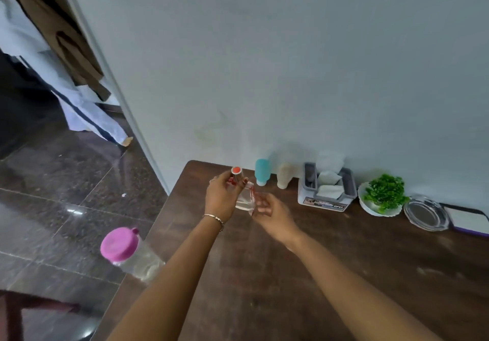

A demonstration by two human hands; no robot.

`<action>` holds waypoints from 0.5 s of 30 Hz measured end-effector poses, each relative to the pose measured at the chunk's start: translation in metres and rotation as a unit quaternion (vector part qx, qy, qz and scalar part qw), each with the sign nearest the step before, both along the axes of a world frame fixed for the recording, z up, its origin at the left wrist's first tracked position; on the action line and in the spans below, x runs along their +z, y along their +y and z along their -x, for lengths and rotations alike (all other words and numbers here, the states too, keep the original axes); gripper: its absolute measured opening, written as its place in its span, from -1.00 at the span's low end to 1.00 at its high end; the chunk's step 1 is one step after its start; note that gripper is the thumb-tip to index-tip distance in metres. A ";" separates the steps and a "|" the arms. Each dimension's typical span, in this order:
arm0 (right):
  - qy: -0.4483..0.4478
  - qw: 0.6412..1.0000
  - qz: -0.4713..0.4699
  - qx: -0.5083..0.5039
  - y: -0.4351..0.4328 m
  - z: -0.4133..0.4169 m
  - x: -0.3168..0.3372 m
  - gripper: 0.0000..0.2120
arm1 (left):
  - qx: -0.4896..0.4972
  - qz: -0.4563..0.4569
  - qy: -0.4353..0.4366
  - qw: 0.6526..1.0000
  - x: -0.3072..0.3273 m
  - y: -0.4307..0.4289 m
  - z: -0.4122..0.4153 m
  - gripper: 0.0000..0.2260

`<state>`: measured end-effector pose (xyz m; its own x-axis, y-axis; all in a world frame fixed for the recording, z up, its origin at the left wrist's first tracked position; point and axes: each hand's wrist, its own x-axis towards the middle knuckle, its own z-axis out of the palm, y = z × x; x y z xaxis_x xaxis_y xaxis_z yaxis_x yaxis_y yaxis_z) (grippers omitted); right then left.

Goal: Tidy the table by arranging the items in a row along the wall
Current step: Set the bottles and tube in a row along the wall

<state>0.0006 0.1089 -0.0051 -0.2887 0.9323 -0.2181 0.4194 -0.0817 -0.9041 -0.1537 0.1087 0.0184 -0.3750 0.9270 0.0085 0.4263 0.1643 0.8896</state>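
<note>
Far left, you've got clothes (66,49) hanging in a doorway over a dark, shiny tiled floor (66,176). A clear bottle with a pink lid (124,250) stands right at the left edge of the brown wooden table (344,274), well apart from everything else. Your left hand (222,199) is curled round the neck of a clear glass bottle with a red cap (245,200), holding it tilted above the table's back-left corner, close to the pale wall (291,62). Your right hand (274,212) is half open, fingertips at the bottle's lower edge; it's too blurry to tell if it's actually pinching it. Lined up along the wall after that are a teal bottle (262,171), a cream bottle (284,176), a tissue box (326,189), a white bowl (370,209) of greens (385,191), a glass dish (426,215) and a white pad with a purple edge (467,220).
</note>
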 end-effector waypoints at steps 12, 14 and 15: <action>-0.003 0.998 0.030 -0.053 0.036 -0.011 -0.051 -0.64 | 0.001 0.026 0.021 0.999 -0.021 0.092 0.014 -0.72; -0.001 0.998 0.027 -0.059 0.037 -0.012 -0.055 -0.67 | 0.005 0.026 0.022 0.999 -0.026 0.097 0.014 -0.72; 0.000 0.998 0.026 -0.062 0.037 -0.012 -0.056 -0.68 | 0.007 0.025 0.022 0.999 -0.028 0.099 0.015 -0.73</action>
